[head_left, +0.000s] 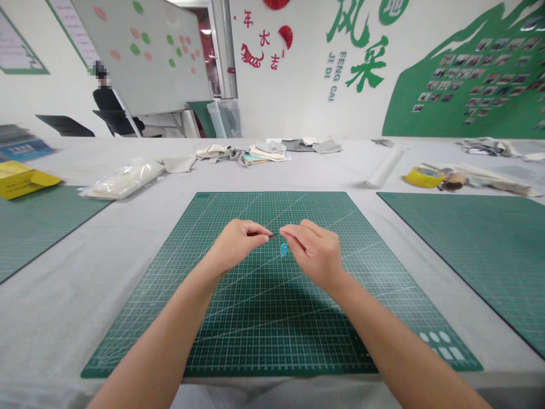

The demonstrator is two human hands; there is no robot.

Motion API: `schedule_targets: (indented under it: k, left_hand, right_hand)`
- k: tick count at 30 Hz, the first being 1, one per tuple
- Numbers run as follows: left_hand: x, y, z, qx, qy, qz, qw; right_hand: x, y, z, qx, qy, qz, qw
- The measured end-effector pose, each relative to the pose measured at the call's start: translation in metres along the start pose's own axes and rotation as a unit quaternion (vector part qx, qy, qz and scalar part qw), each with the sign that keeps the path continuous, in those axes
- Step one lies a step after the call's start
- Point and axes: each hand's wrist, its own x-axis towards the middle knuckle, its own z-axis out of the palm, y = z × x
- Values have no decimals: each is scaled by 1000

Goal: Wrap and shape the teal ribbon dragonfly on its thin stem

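Above the green cutting mat (238,318), both of my hands meet fingertip to fingertip. My left hand (240,243) is closed in a pinch on a thin dark piece (275,234), which bridges the small gap to the other hand. Thumb and forefinger of my right hand (317,249) are also pinched together, at the far end of that piece. A small bright blue piece (284,249), looking like a loop or cut-out, hangs just below the right fingertips. Its exact kind is too small to make out, and the fingers hide where it is held.
More cutting mats lie left (46,227) and right (472,244). Along the back are a plastic-wrapped pack (128,179), fabric scraps (268,152), a white roll (385,166) and yellow tape (424,176). A yellow packet (25,179) sits at left. A person (106,99) sits beyond the table.
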Motion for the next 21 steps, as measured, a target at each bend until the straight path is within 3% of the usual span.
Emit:
schedule_targets:
  k: [15,21]
  left_hand:
    - [-6,9,-7,87,-95,68,989]
    - [-8,7,-10,97,-130,87,983]
  right_hand:
    - [0,8,4,41,-45,49,997]
    - [4,11,2,110,-101,134,980]
